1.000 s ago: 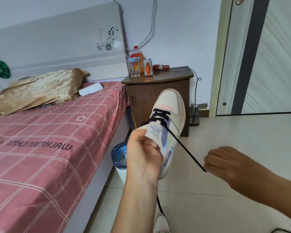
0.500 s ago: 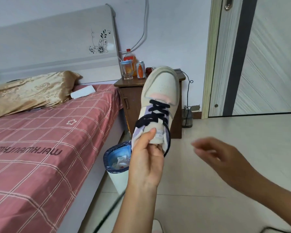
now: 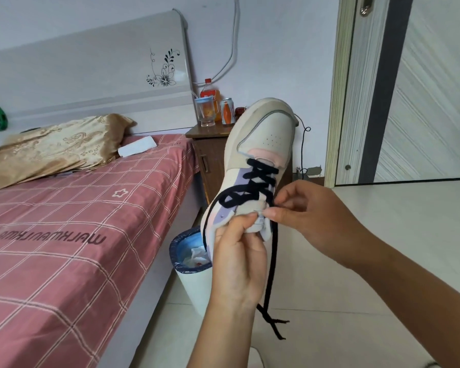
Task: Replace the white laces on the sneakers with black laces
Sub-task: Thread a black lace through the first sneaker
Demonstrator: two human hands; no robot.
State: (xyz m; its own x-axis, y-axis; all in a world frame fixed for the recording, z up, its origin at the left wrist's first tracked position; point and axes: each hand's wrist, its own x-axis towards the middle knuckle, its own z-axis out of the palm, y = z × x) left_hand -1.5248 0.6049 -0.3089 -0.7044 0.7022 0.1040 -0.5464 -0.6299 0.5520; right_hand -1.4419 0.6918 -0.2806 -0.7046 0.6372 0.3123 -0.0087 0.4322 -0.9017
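A cream sneaker (image 3: pixel 266 136) with pink and lilac panels is held up in the air, toe pointing away from me. A black lace (image 3: pixel 252 184) crosses its eyelets, and its loose ends (image 3: pixel 272 277) hang down below the shoe. My left hand (image 3: pixel 236 258) grips the sneaker at the tongue and collar. My right hand (image 3: pixel 308 211) is at the top of the tongue, thumb and fingers pinching the black lace near the upper eyelet. No white lace is in view.
A bed with a red checked sheet (image 3: pixel 64 235) fills the left. A lined bin (image 3: pixel 194 269) stands by it under the shoe. A wooden nightstand (image 3: pixel 210 160) with a bottle, cup and can is behind. A door (image 3: pixel 422 88) is on the right, with tiled floor (image 3: pixel 382 288) below.
My right hand let go of the taut lace end, swung in from the right and now pinches the lace at the tongue. The sneaker rose and its toe tipped further up.
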